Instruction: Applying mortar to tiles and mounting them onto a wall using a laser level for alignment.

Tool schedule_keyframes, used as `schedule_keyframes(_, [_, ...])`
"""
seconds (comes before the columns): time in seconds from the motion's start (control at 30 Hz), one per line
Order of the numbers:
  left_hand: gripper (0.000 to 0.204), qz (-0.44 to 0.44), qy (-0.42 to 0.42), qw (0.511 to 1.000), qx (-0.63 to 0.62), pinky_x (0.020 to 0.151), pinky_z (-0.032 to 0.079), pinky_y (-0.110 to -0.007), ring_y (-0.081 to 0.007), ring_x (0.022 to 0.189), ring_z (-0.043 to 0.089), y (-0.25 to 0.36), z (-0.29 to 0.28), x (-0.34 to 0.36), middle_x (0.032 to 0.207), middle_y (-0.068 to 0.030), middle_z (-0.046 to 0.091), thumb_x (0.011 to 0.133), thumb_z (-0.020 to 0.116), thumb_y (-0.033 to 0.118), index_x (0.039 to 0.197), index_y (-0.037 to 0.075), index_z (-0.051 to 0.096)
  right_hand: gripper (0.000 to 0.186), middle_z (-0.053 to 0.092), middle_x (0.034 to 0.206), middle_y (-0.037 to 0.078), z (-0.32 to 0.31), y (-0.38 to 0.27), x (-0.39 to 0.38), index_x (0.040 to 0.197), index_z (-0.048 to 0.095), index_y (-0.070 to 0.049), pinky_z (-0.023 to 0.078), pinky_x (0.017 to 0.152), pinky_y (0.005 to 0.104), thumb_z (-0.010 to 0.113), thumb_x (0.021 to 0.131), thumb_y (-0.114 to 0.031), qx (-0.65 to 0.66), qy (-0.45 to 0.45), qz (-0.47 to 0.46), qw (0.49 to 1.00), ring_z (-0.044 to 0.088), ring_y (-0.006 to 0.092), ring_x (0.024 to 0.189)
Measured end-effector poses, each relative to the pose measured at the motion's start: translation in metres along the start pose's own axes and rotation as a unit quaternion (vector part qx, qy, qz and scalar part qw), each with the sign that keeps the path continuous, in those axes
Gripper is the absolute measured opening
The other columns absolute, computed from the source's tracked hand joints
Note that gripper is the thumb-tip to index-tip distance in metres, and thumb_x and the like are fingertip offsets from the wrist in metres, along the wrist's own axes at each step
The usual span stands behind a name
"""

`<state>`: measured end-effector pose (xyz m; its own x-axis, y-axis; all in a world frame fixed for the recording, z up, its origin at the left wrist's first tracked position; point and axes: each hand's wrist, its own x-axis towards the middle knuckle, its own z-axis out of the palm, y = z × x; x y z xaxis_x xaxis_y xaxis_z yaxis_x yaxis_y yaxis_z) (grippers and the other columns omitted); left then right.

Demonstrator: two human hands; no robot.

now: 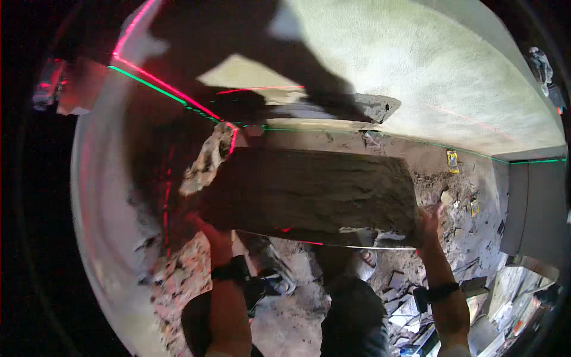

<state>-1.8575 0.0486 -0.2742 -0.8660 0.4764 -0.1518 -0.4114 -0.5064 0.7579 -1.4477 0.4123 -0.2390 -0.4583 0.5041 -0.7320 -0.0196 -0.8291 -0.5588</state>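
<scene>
A long rectangular tile (315, 193) is held up across the middle of the view, its upward face coated in dark grey, wet-looking mortar with rough streaks. A thin pale edge shows along its near side, with a lighter bare patch near its near right corner. My left hand (215, 238) grips the tile's left end, in shadow and blurred, with part of its fingers hidden. At the opposite end my right hand (429, 223) is closed round the right edge, fingers partly under it. Both wrists wear dark bands.
Ahead rises a pale plastered wall (410, 65) crossed by red and green laser lines. A broken, rough-edged chunk (211, 159) stands by the left corner. Rubble (404, 282) litters the ground near my legs. Small yellow packets (452, 161) lie at the right, before a grey panel (532, 205).
</scene>
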Motion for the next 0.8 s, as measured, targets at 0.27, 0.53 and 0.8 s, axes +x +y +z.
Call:
schedule_keyframes(0.27, [0.084, -0.159, 0.125, 0.979, 0.005, 0.105, 0.039, -0.047, -0.0283, 0.124, 0.049, 0.062, 0.12, -0.064, 0.135, -0.0081, 0.054, 0.088, 0.031, 0.076, 0.138, 0.01, 0.047, 0.087, 0.059, 0.124, 0.018, -0.074, 0.015, -0.179, 0.124, 0.056, -0.003, 0.044, 0.099, 0.0512, 0.028, 0.087, -0.077, 0.057, 0.034, -0.003, 0.998, 0.057, 0.0366, 0.112])
schedule_keyframes(0.53, [0.076, -0.309, 0.071, 0.948, 0.003, 0.103, 0.041, -0.043, -0.0285, 0.122, 0.051, 0.101, 0.184, -0.116, 0.133, -0.0096, 0.055, 0.091, 0.036, 0.069, 0.137, 0.009, 0.047, 0.08, 0.056, 0.128, 0.02, -0.056, 0.047, -0.412, 0.132, 0.049, 0.002, 0.043, 0.1, 0.0554, 0.033, 0.093, -0.065, 0.199, 0.227, -0.007, 0.953, 0.056, 0.0364, 0.113])
schedule_keyframes(0.8, [0.065, -0.428, 0.133, 0.893, 0.032, 0.093, 0.044, -0.041, -0.0232, 0.112, 0.051, 0.14, 0.256, -0.207, 0.124, -0.0047, 0.054, 0.092, 0.046, 0.06, 0.131, 0.009, 0.049, 0.061, 0.063, 0.111, 0.02, -0.102, 0.184, -0.619, 0.126, 0.052, 0.002, 0.044, 0.101, 0.0501, 0.042, 0.096, -0.05, 0.108, 0.302, -0.072, 0.944, 0.061, 0.0301, 0.107])
